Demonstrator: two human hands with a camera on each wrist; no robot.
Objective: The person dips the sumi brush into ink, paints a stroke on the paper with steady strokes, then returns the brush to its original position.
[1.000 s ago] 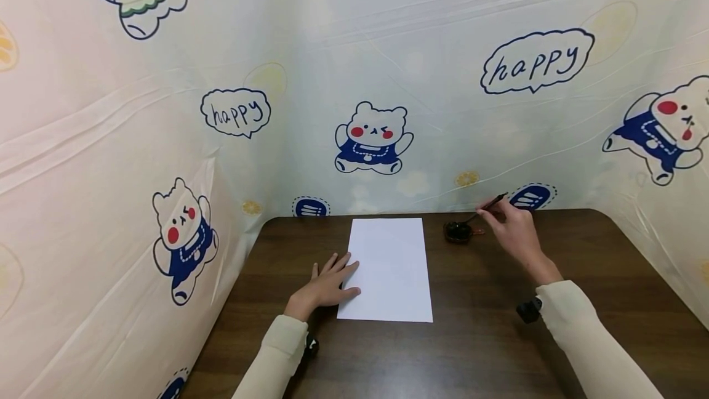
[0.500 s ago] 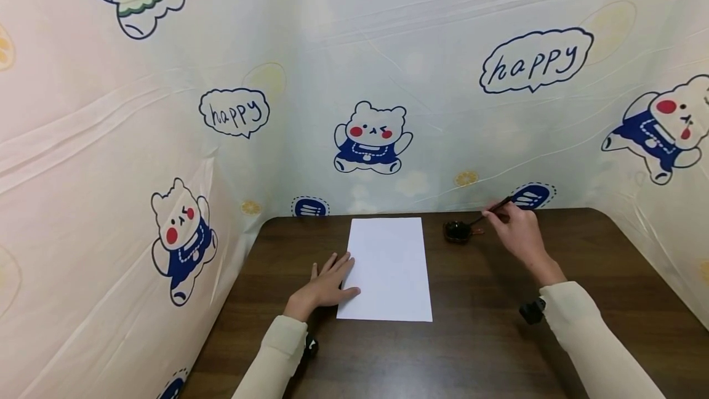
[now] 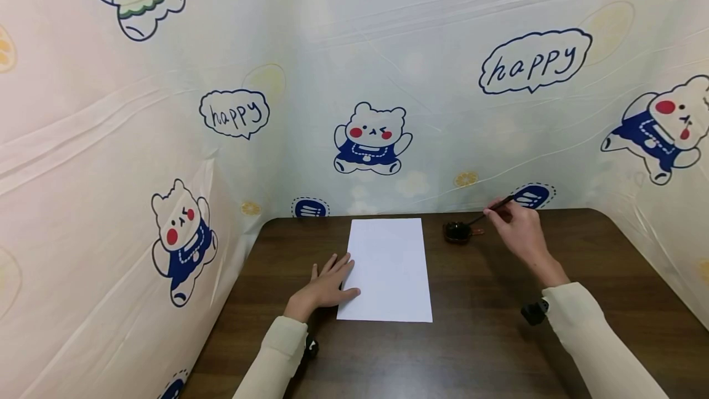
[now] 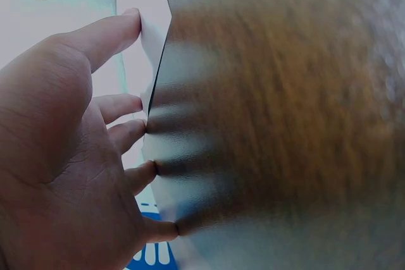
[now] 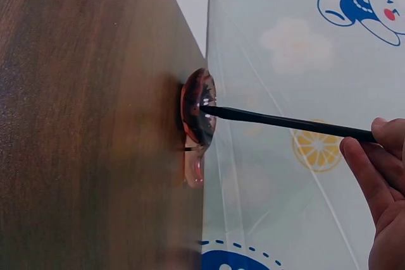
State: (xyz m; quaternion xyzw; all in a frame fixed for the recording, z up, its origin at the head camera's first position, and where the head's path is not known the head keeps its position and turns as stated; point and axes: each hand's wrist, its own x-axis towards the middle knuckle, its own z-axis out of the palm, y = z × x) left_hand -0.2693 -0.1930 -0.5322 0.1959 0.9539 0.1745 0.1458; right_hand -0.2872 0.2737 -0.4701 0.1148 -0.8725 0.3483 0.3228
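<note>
A blank white sheet of paper (image 3: 389, 268) lies on the dark wooden table (image 3: 476, 337). My left hand (image 3: 327, 285) lies flat with straight fingers on the sheet's left edge (image 4: 155, 49). My right hand (image 3: 517, 231) pinches a thin dark brush (image 3: 490, 209) near the back of the table. The brush tip dips into a small dark ink dish (image 3: 457, 231), seen close up as a shallow dish (image 5: 197, 107) with the brush (image 5: 285, 121) reaching into it.
A plastic curtain printed with cartoon bears and "happy" bubbles (image 3: 534, 61) walls the table on three sides. A small reddish object (image 5: 193, 167) lies beside the dish. Dark bands sit on both wrists.
My right hand and brush shifted very slightly to the right at the dish. The left hand and the paper have not moved.
</note>
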